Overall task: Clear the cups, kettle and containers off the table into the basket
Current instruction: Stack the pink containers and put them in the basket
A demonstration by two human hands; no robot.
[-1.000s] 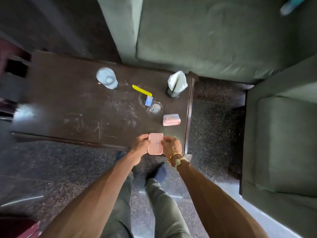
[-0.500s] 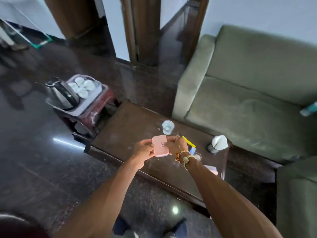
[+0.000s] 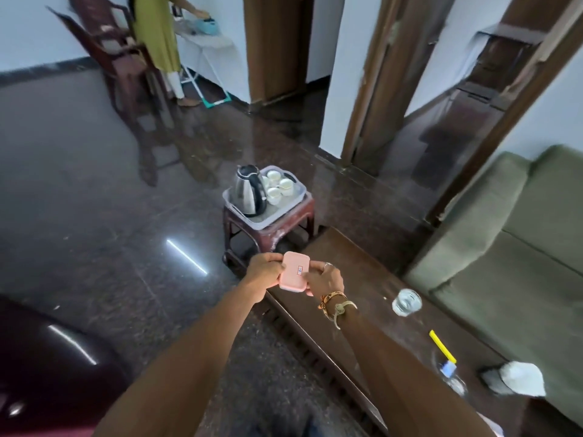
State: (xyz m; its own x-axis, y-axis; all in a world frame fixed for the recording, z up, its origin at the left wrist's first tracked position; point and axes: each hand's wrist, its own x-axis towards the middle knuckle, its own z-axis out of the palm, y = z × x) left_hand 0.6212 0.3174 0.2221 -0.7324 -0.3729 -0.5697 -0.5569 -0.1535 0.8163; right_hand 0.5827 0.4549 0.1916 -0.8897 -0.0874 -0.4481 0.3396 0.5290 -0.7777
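Pink plastic, a small flat container (image 3: 295,271) with a little label on its lid, sits between both hands in front of the person, held over the near-left edge of the dark wooden tabletop (image 3: 362,288). The left hand (image 3: 263,272) has its grip closed on the container's left side, fingers curled around the edge. The right hand (image 3: 325,279) has its grip closed on the right side, a ring on one finger and bracelets at the wrist.

Beyond the grip, further from the person, a grey basket (image 3: 295,201) rests on a low reddish stool (image 3: 284,231) on the polished dark floor (image 3: 94,216), just past the end of the tabletop. Inside the basket a steel kettle (image 3: 249,190) with a black lid and handle stands upright at the left, and white cups (image 3: 279,186) are grouped just beside it on the right.

To the right of the grip and nearer the person, a clear glass (image 3: 407,302) stands on the tabletop. Further right and closer still lie a yellow stick-like item (image 3: 441,346), a small blue piece (image 3: 448,369) near its end, and a white crumpled-looking object (image 3: 520,378) near the tabletop's far-right edge; what that object is cannot be told. A green sofa (image 3: 504,247) runs along the far side of the tabletop.

Far off to the upper left of the grip, a second person (image 3: 157,36) in a yellow-green garment stands at a white stand beside a dark chair (image 3: 126,67).
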